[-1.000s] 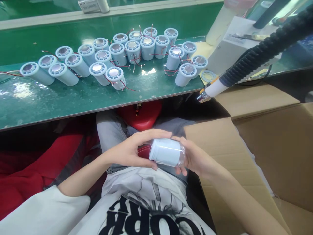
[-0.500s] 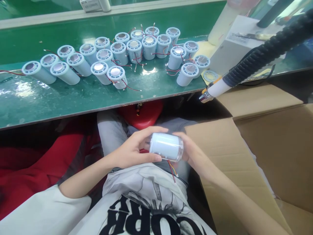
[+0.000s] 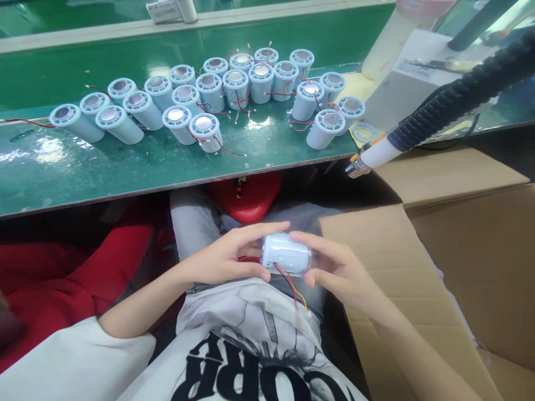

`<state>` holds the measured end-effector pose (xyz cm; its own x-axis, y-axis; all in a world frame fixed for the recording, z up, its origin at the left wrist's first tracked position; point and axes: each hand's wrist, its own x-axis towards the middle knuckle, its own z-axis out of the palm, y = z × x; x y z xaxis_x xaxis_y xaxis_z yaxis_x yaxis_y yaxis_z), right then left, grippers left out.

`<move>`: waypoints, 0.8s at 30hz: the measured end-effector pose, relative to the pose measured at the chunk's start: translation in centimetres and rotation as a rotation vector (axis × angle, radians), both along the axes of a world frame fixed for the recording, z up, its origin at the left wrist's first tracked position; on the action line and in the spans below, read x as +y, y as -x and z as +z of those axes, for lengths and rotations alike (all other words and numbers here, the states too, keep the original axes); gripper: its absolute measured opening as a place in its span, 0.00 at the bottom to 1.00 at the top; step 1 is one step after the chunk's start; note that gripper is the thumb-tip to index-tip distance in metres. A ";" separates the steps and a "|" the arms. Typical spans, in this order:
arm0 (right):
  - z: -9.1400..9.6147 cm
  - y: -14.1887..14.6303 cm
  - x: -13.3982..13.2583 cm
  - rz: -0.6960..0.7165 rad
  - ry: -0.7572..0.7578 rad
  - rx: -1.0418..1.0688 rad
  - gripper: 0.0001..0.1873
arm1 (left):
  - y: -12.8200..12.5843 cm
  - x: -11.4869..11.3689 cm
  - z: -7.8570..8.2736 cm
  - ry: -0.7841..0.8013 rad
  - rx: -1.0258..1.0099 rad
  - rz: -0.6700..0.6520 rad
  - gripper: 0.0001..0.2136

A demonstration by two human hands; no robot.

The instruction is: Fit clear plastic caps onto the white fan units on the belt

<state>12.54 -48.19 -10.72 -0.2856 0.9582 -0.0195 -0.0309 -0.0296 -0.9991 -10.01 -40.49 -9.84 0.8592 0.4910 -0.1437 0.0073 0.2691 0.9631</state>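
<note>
Between my hands, above my lap, lies a light-blue plastic cylinder [image 3: 286,253] on its side. A clear plastic sleeve seems to surround it. Red, yellow and dark wires [image 3: 295,287] hang from its lower side, with a small white connector at the end. My left hand [image 3: 236,253] grips the left end, thumb below and fingers above. My right hand [image 3: 334,264] holds the right end, its fingers over the top and its thumb at the lower edge.
Several similar light-blue cylinders [image 3: 209,89] with thin wires stand on the green bench [image 3: 137,170]. A black ribbed hose [image 3: 451,92] with a metal-tipped handle reaches in from the right. An open cardboard box [image 3: 368,245] stands at my right. A red stool [image 3: 246,197] shows under the bench.
The cylinder has turned about its long axis, bringing the wires' exit into view. My right hand has shifted round its end, thumb now at the lower edge. The view moved slightly.
</note>
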 end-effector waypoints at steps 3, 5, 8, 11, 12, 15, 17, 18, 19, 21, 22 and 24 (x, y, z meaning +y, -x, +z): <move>0.3 -0.3 0.0 -0.008 -0.192 -0.248 0.27 | 0.0 -0.1 -0.2 0.015 -0.005 -0.008 0.35; 0.4 -0.4 -0.1 -0.020 -0.291 -0.368 0.27 | 0.0 0.0 -0.3 -0.047 0.021 -0.015 0.36; 0.4 -0.2 -0.2 -0.043 -0.331 -0.404 0.28 | 0.1 0.2 -0.4 -0.114 0.035 -0.033 0.37; 0.4 0.0 -0.3 -0.053 -0.304 -0.359 0.28 | 0.2 0.1 -0.6 -0.096 0.000 -0.026 0.38; 0.5 0.0 -0.3 -0.048 -0.270 -0.326 0.29 | 0.2 0.0 -0.7 -0.089 -0.017 -0.003 0.38; 0.4 0.1 0.0 0.010 -0.085 -0.153 0.32 | -0.2 -0.3 -1.1 -0.094 -0.053 0.096 0.39; 0.3 0.5 0.3 0.005 0.007 -0.033 0.34 | -0.7 -0.4 -1.4 -0.162 -0.032 0.157 0.39; 0.1 0.8 0.4 -0.034 0.018 -0.017 0.34 | -1.0 -0.3 -1.5 -0.219 -0.012 0.179 0.38; -0.1 1.2 0.6 -0.101 0.007 -0.037 0.34 | -1.3 -0.3 -1.6 -0.283 0.009 0.198 0.36; -0.4 1.9 1.0 -0.258 -0.034 -0.153 0.35 | -1.8 -0.1 -1.8 -0.396 0.030 0.233 0.33; -0.4 2.2 1.1 -0.316 -0.052 -0.215 0.35 | -1.9 -0.1 -1.9 -0.427 0.028 0.245 0.32; -0.4 2.6 1.4 -0.363 -0.066 -0.277 0.29 | -1.9 -0.1 -2.1 -0.439 0.016 0.262 0.31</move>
<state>9.93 -46.78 -11.12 0.0762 0.9970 0.0168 0.2411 -0.0020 -0.9705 -8.09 -40.59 -11.95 0.6984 0.7068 0.1126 0.0095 -0.1665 0.9860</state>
